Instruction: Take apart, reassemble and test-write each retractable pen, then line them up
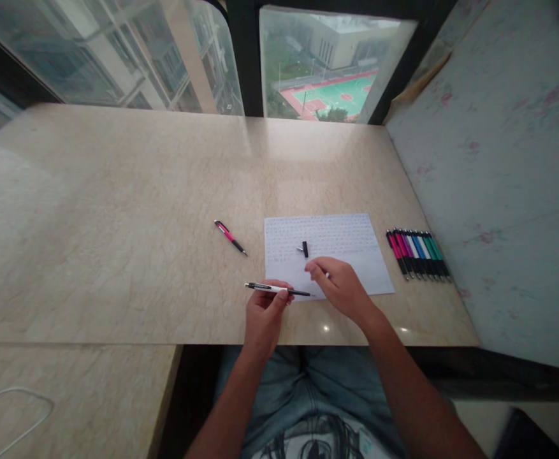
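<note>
A: What do we have, biggest first?
B: Pale stone-look desk [116, 223]. On it, right of centre, we see a handwritten sheet of paper [350, 239].
A: Hands?
B: Our left hand [264, 312] grips a white pen [269, 287] held level, dark tip pointing right, over the sheet's near left corner. Our right hand [339, 287] sits over the sheet's near edge, fingers curled. We can't tell if it pinches anything.
A: Smaller items?
B: Row of pens [417, 254] just right of the sheet, side by side, pink through blue to green. One pink pen [230, 237] lies alone left of the sheet. Small black piece [304, 249] on the sheet, just beyond the right hand.
</note>
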`<state>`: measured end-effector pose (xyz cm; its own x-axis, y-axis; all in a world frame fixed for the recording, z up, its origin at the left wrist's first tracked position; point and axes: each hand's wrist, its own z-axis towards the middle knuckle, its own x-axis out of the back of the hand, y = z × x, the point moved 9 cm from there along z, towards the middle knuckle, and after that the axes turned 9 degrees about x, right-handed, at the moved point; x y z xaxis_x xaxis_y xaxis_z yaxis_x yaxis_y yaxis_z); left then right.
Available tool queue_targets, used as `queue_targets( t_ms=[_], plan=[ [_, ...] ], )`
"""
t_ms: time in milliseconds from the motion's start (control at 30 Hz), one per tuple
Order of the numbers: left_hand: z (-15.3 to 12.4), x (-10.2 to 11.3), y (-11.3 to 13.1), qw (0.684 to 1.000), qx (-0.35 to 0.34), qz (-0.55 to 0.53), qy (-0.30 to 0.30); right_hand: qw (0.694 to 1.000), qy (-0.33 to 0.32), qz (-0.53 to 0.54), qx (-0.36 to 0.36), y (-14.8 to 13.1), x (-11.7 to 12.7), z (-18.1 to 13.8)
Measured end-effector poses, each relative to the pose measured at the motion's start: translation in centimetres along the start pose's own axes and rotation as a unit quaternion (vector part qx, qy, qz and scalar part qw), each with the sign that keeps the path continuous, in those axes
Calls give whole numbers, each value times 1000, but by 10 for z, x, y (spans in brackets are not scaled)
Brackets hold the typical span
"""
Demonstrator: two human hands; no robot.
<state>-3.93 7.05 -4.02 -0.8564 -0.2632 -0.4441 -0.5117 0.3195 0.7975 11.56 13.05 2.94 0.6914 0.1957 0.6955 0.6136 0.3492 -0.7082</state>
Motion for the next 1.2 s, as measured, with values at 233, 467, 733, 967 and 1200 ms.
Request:
queue_targets(
  t_ms=[233,467,733,967,1200],
  plan=[
    [-1,-1,-6,999,34,-22,-24,983,-99,157,-5,-11,-30,-31],
    [-1,3,-5,999,21,-26,9,996,0,35,85,-20,-18,-40],
    [-1,3,-6,999,26,-19,17,998,14,40,39,-17,-9,-40],
    [-2,4,-5,997,42,-50,27,991,17,133,14,-14,-10,-39],
    [0,5,-6,996,48,-78,18,993,-24,113,3,-13,-16,-36]
  ],
)
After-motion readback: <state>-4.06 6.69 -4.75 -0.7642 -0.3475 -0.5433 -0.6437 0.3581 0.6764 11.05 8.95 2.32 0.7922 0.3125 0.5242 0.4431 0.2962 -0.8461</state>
